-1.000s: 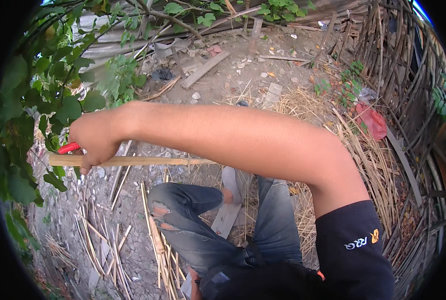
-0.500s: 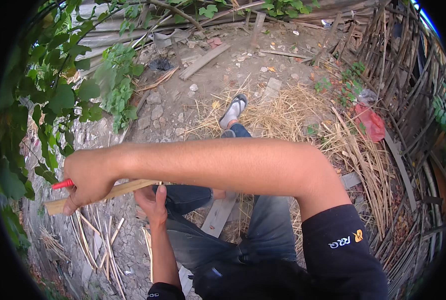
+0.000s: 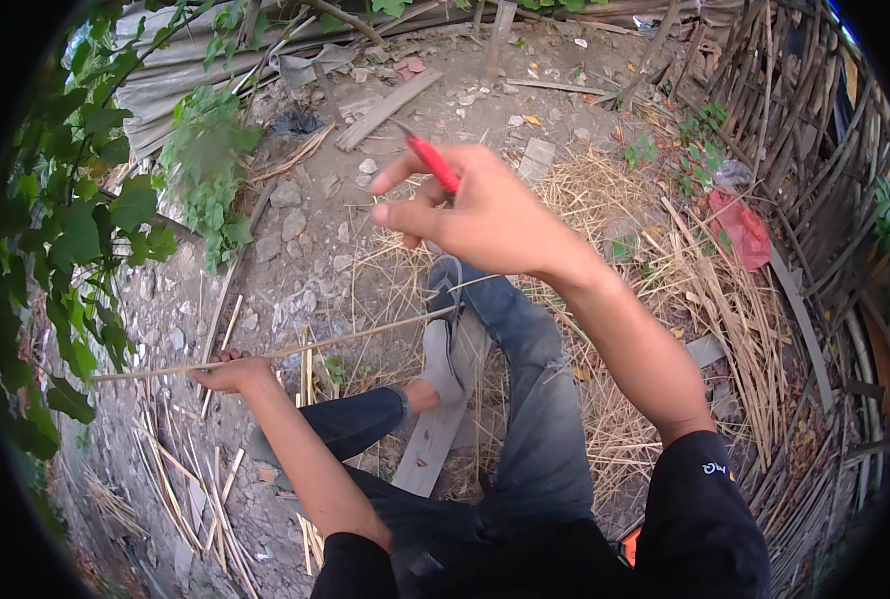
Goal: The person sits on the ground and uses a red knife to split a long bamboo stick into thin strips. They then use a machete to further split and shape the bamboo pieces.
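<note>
A long, thin bamboo strip (image 3: 355,333) lies slantwise across my left hand (image 3: 233,372), whose fingers are curled round it near its left part. The strip's far end reaches the sandalled foot (image 3: 445,349), which rests on a grey wooden board (image 3: 430,439). Raised above the straw in front, my right hand (image 3: 475,205) has thumb and forefinger spread. A red tool with a thin dark tip (image 3: 433,163) is held in that hand, pointing up and left; motion blurs it, and its exact kind is unclear. My right hand is apart from the strip.
Split strips (image 3: 215,499) lie on the stony ground at left, below leafy vines (image 3: 75,230). Loose straw (image 3: 605,220) and a pile of long stalks (image 3: 735,339) spread to the right, beside a red plastic bag (image 3: 740,230) and a stick fence (image 3: 815,150). A plank (image 3: 390,110) lies farther off.
My right hand has let go of the strip at far left and swung up and right, keeping the red tool. My left hand has moved left, and the strip now points toward the foot.
</note>
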Demonstrator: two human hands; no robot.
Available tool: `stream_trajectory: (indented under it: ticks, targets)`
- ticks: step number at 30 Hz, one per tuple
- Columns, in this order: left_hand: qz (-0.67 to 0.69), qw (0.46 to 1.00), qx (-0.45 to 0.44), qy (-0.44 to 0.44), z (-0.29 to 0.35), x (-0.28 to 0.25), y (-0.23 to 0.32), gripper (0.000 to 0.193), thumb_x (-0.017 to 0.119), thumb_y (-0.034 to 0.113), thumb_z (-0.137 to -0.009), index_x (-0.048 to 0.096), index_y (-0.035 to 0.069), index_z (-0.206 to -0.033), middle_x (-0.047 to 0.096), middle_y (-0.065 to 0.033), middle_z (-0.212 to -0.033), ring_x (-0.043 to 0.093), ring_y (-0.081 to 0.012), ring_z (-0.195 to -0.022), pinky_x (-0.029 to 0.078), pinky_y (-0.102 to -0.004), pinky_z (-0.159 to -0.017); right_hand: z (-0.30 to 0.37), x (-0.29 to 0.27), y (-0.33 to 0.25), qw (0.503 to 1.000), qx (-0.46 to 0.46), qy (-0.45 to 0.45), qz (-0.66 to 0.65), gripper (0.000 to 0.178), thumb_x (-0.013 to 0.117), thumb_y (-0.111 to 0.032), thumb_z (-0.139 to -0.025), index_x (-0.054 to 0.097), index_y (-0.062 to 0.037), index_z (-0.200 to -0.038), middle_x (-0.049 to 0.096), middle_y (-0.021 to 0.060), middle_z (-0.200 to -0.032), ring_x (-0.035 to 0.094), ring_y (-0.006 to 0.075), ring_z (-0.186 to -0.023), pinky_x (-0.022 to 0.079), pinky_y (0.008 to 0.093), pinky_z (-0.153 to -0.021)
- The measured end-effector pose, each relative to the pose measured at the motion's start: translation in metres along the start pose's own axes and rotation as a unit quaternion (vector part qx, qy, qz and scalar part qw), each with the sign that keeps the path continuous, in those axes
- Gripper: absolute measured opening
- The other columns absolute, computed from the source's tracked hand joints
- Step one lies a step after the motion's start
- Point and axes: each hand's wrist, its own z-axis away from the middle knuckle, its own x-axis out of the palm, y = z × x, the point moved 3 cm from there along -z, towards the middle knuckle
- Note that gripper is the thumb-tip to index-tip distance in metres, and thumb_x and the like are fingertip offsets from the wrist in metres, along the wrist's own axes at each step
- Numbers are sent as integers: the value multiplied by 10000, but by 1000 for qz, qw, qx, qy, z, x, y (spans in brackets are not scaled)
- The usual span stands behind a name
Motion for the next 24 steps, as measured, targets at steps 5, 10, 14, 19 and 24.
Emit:
stream_trajectory:
  ticks: [5,10,14,19,24]
  targets:
    - [-20,998,53,-2,-97,-21,0,496,423,500,-1108,546,55,-927,531,-19,-788,479,-151,-632,462,-296,-588,29,-44,46,991,129,28,-34,239,738,-232,-961,704,-31,-1084,678,18,-732,555,49,-540,418,236,-474]
    - [-40,998,53,-20,-138,-30,-16,434,374,383,-1138,552,-6,-1061,594,-65,-871,538,-159,-666,520,-294,-624,57,-71,91,969,210,98,-84,213,742,-235,-953,700,-49,-1048,650,13,-721,528,47,-516,396,234,-448]
    - [-100,994,-51,-3,-290,-112,-22,459,370,441,-1119,503,2,-1112,554,-82,-865,529,-194,-687,522,-330,-645,49,-60,113,963,214,87,-139,184,736,-220,-954,695,-58,-1031,644,16,-729,516,50,-507,400,247,-450]
    - [-164,979,-96,79,-330,-123,-53,493,401,523,-1065,480,36,-1078,483,-70,-828,474,-215,-689,491,-357,-647,55,-61,126,952,217,104,-191,111,722,-188,-977,674,-91,-1002,594,-35,-684,409,19,-467,309,224,-439]
    - [-120,989,-83,-21,-234,-73,-84,480,381,542,-1068,435,104,-879,396,-15,-716,332,-165,-571,378,-311,-533,55,-58,137,949,233,108,-181,98,714,-178,-982,674,-91,-998,584,-39,-669,385,17,-458,284,226,-436]
